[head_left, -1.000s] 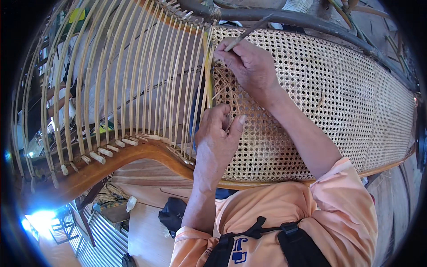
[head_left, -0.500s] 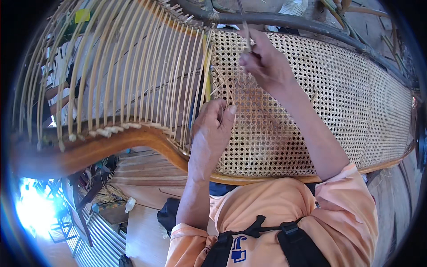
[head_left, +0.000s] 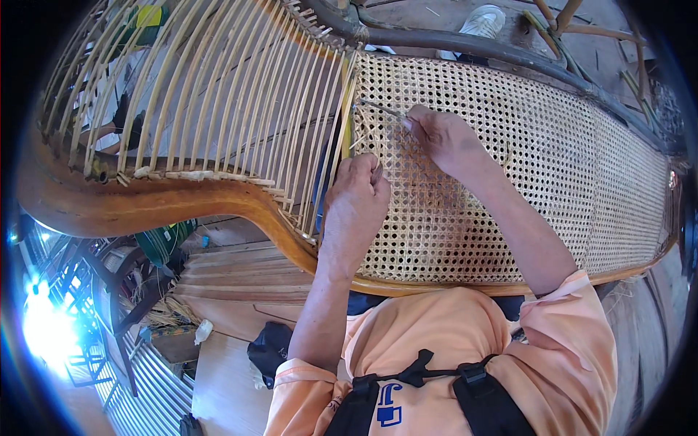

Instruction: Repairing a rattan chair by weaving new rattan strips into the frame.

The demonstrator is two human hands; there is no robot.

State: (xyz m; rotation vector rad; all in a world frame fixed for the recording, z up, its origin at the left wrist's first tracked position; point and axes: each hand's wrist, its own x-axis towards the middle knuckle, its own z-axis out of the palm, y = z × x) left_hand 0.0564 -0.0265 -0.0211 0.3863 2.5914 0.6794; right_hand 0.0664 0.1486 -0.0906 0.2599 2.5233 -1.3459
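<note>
A woven cane panel (head_left: 509,174) with open round holes stretches across a curved wooden frame (head_left: 211,207). Near its left edge, my right hand (head_left: 445,139) grips a thin awl-like rod (head_left: 383,110), whose tip points left and down at the panel's edge strands. Just below, my left hand (head_left: 356,190) rests on that same edge with its fingers curled in. Whatever its fingers pinch is hidden. A yellow-green strip (head_left: 347,109) runs along the border beside both hands.
Bare rattan rods (head_left: 218,94) span the frame left of the panel, with gaps between them. A dark pole (head_left: 451,35) borders the far side. Beyond it are a white shoe (head_left: 483,22) and loose poles (head_left: 567,14). A black bag (head_left: 269,349) lies at lower left.
My right hand has turned and lowered, swinging the rod from upright to pointing left at the panel's edge. The left hand stays at the edge, its thumb now tucked in. The view has shifted slightly.
</note>
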